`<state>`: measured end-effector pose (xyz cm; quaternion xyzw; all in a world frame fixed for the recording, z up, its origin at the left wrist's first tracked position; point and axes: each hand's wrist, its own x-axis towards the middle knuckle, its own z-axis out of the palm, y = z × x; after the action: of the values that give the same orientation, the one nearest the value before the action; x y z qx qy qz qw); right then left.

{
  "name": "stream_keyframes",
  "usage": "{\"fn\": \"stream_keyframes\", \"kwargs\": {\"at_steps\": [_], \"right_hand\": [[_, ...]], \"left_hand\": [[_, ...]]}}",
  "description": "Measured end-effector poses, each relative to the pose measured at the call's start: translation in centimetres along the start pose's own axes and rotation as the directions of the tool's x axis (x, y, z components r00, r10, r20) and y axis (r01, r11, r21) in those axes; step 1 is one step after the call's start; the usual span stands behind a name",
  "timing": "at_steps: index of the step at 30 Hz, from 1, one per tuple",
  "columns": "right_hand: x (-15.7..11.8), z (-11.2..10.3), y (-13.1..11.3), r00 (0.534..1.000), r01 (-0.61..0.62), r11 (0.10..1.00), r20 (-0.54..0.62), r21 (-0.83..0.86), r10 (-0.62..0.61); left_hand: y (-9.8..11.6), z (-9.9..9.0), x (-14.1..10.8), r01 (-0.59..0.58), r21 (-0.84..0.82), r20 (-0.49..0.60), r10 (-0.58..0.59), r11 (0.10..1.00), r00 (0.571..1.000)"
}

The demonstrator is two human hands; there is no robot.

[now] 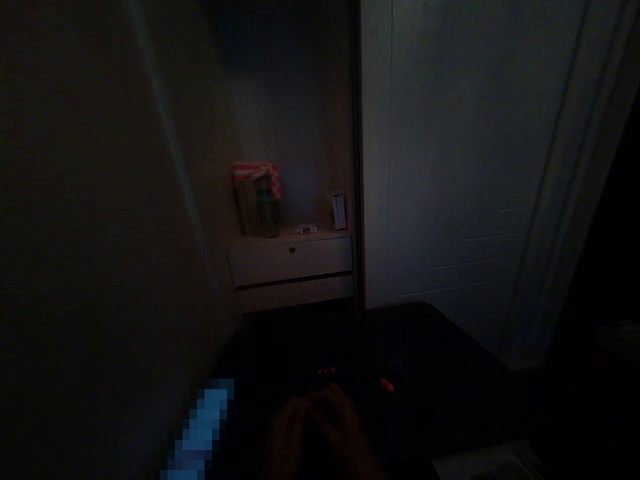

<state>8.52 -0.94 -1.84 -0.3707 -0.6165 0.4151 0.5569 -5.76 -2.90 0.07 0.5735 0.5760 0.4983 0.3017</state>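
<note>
- My left hand (287,427) and right hand (343,421) come together at the fingertips; what they pinch, if anything, I cannot tell
- Red dots (326,371) sit in a row just beyond, an orange bit (387,385) to the right
- I judge this fine two-handed work; next calls for steadiness

Three tiny red dots (326,371) form a short row; a small, oblong orange-red piece (387,385) lies slanted, nearer and to the right.

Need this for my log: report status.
Left hand and right hand close together; grip too dark to read. Small orange-red oblong object right of them. Three small red dots beyond; obstructions unclear.
</note>
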Motion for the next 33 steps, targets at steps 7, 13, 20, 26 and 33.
{"fn": "stream_keyframes", "kwargs": {"at_steps": [7, 13, 20, 26, 33], "right_hand": [[0.0, -0.1, 0.7, 0.999, -0.017, 1.0, -0.038, 0.016, 0.017], [-0.1, 0.1, 0.8, 1.0, 0.004, 1.0, -0.02, -0.01, -0.004], [-0.2, 0.3, 1.0, 0.999, 0.013, 0.999, -0.032, -0.035, -0.014], [0.1, -0.1, 0.3, 0.999, -0.042, 0.998, -0.017, 0.043, 0.043], [0.2, 0.1, -0.7, 0.993, -0.113, 0.99, -0.013, 0.083, 0.115]], "left_hand": [[-0.2, 0.3, 0.4, 0.002, -0.009, 0.006, -0.002, 1.0, 1.0], [0.2, 0.2, 0.4, -0.024, -0.01, 0.014, 0.024, 1.0, 1.0], [-0.4, 0.1, 0.5, -0.045, -0.018, 0.075, 0.047, 0.999, 0.996], [-0.8, 0.1, 0.8, -0.04, 0.004, 0.054, 0.04, 0.999, 0.998], [-0.4, 0.1, 0.6, -0.014, 0.011, 0.035, 0.014, 1.0, 0.999]]}}
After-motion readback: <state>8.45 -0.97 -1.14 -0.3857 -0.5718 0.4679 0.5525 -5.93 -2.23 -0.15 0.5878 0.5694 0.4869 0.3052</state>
